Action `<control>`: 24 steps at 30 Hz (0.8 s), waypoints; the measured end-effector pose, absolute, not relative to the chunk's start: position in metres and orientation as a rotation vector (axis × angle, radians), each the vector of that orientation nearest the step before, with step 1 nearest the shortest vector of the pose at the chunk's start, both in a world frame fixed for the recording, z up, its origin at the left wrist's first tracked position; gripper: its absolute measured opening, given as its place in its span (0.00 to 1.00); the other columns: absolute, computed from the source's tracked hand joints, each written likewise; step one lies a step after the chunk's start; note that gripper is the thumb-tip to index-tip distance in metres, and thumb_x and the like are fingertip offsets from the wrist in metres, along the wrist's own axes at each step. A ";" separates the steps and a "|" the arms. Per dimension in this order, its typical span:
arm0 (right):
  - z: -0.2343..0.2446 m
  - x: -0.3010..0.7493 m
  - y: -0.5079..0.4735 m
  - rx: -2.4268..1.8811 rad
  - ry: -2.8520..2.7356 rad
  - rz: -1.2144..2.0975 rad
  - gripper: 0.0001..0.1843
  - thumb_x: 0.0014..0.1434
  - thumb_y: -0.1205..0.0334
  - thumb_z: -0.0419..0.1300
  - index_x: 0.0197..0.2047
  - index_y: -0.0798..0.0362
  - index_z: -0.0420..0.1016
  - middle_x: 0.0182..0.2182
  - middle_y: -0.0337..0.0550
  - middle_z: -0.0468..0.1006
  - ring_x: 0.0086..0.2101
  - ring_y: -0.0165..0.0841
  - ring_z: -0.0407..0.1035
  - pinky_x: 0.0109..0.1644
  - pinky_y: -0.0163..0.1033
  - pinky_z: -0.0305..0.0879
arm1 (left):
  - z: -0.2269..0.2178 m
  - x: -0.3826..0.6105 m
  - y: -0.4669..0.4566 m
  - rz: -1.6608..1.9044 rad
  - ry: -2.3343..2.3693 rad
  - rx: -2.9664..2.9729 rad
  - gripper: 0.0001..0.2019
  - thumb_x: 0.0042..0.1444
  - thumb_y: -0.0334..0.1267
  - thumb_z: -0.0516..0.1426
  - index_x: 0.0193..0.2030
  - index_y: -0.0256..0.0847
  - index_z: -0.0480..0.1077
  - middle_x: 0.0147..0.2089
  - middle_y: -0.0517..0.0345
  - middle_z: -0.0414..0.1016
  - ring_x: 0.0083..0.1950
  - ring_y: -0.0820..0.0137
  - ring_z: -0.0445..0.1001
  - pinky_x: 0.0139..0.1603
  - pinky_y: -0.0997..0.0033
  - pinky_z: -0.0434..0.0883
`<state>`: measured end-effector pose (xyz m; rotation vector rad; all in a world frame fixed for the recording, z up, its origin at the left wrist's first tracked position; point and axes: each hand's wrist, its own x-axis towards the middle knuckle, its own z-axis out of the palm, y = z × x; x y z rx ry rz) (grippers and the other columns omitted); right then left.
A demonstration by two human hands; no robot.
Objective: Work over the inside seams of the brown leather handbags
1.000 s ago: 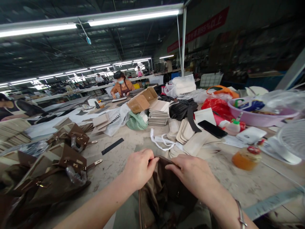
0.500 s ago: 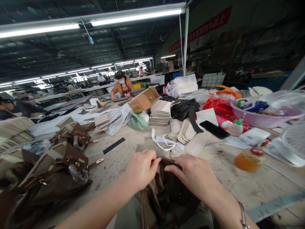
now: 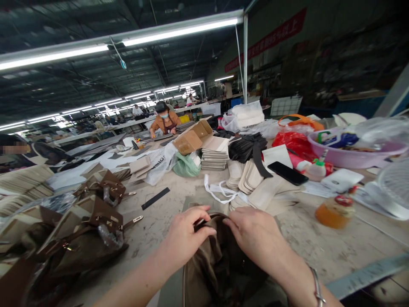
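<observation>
A dark brown leather bag [image 3: 211, 268] lies open in front of me at the near edge of the worktable [image 3: 166, 217]. My left hand [image 3: 187, 236] pinches the bag's top rim, fingers curled over it. My right hand [image 3: 255, 234] grips the same rim just to the right, knuckles up; a thin bracelet sits on that wrist. The two hands almost touch at the rim's middle. The bag's inside is dark and its lower part runs out of view.
Finished brown bags [image 3: 96, 213] pile up at the left. Stacks of beige cut pieces [image 3: 249, 179], a black phone [image 3: 287, 172], an orange jar [image 3: 332, 211], a purple basin [image 3: 351, 153] and a cardboard box [image 3: 191, 138] crowd the far table. A masked person [image 3: 164, 119] works beyond.
My hands have closed in slightly on the bag's rim, the left thumb now lying over it. The view has tilted a little; the bag stays in place.
</observation>
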<state>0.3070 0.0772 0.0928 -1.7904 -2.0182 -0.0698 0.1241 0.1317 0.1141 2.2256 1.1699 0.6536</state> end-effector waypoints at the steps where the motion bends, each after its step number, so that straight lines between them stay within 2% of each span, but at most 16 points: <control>1: 0.093 0.307 0.077 -1.774 -2.018 -0.078 0.12 0.61 0.61 0.55 0.26 0.49 0.71 0.24 0.38 0.74 0.27 0.33 0.68 0.30 0.40 0.49 | 0.113 0.123 0.131 0.669 1.173 2.170 0.09 0.46 0.29 0.64 0.33 0.45 0.71 0.52 0.60 0.73 0.52 0.65 0.71 0.53 0.67 0.64; 4: 0.092 0.308 0.077 -1.736 -2.016 -0.089 0.12 0.61 0.61 0.55 0.26 0.50 0.71 0.24 0.37 0.73 0.27 0.32 0.67 0.31 0.39 0.49 | 0.110 0.120 0.129 0.720 1.157 1.998 0.08 0.45 0.29 0.62 0.33 0.44 0.72 0.53 0.55 0.73 0.54 0.61 0.70 0.55 0.62 0.63; 8: 0.089 0.310 0.077 -1.750 -1.996 -0.089 0.12 0.61 0.62 0.55 0.26 0.50 0.71 0.25 0.38 0.74 0.28 0.33 0.67 0.31 0.39 0.49 | 0.113 0.120 0.126 0.912 1.052 1.694 0.07 0.47 0.34 0.61 0.33 0.42 0.67 0.58 0.52 0.68 0.52 0.60 0.71 0.55 0.60 0.66; 9: 0.089 0.310 0.077 -1.756 -1.992 -0.090 0.11 0.60 0.62 0.55 0.26 0.51 0.72 0.25 0.38 0.74 0.28 0.33 0.68 0.31 0.39 0.50 | 0.114 0.120 0.125 0.942 1.051 1.655 0.10 0.47 0.35 0.61 0.37 0.43 0.65 0.59 0.51 0.66 0.53 0.60 0.71 0.56 0.59 0.65; 11: 0.089 0.311 0.076 -1.754 -1.988 -0.089 0.11 0.60 0.63 0.55 0.27 0.51 0.72 0.25 0.39 0.75 0.28 0.32 0.68 0.31 0.38 0.50 | 0.116 0.121 0.122 0.866 1.105 1.707 0.22 0.44 0.36 0.64 0.47 0.44 0.63 0.61 0.49 0.63 0.57 0.59 0.67 0.60 0.58 0.62; 13: 0.090 0.312 0.075 -1.736 -1.990 -0.086 0.11 0.60 0.63 0.54 0.27 0.52 0.72 0.25 0.39 0.75 0.28 0.32 0.67 0.31 0.38 0.50 | 0.117 0.121 0.119 0.626 1.181 1.861 0.35 0.41 0.34 0.65 0.58 0.43 0.58 0.60 0.47 0.65 0.59 0.57 0.64 0.61 0.56 0.60; 14: 0.091 0.313 0.074 -1.731 -1.988 -0.086 0.11 0.60 0.64 0.54 0.27 0.52 0.72 0.25 0.39 0.75 0.28 0.32 0.67 0.31 0.38 0.50 | 0.118 0.120 0.119 0.496 1.207 1.949 0.38 0.42 0.33 0.64 0.61 0.43 0.56 0.59 0.48 0.66 0.59 0.57 0.64 0.61 0.56 0.60; 19: 0.097 0.327 0.069 -1.640 -2.051 -0.024 0.11 0.61 0.63 0.55 0.26 0.52 0.71 0.26 0.39 0.74 0.29 0.31 0.68 0.31 0.37 0.52 | 0.140 0.106 0.125 0.010 1.139 2.366 0.30 0.53 0.27 0.51 0.63 0.50 0.55 0.58 0.54 0.67 0.57 0.62 0.66 0.58 0.59 0.62; 21: 0.097 0.332 0.066 -1.554 -2.113 0.012 0.13 0.61 0.61 0.55 0.25 0.52 0.70 0.25 0.38 0.73 0.28 0.30 0.67 0.32 0.36 0.52 | 0.153 0.101 0.131 -0.123 1.024 2.453 0.30 0.53 0.26 0.50 0.62 0.53 0.56 0.57 0.57 0.68 0.57 0.64 0.66 0.58 0.62 0.62; 24: 0.096 0.334 0.066 -1.540 -2.120 -0.011 0.13 0.62 0.60 0.54 0.25 0.52 0.69 0.25 0.37 0.72 0.28 0.30 0.65 0.31 0.36 0.50 | 0.163 0.101 0.139 -0.185 0.990 2.508 0.28 0.51 0.26 0.53 0.60 0.51 0.60 0.55 0.58 0.70 0.56 0.63 0.67 0.56 0.65 0.62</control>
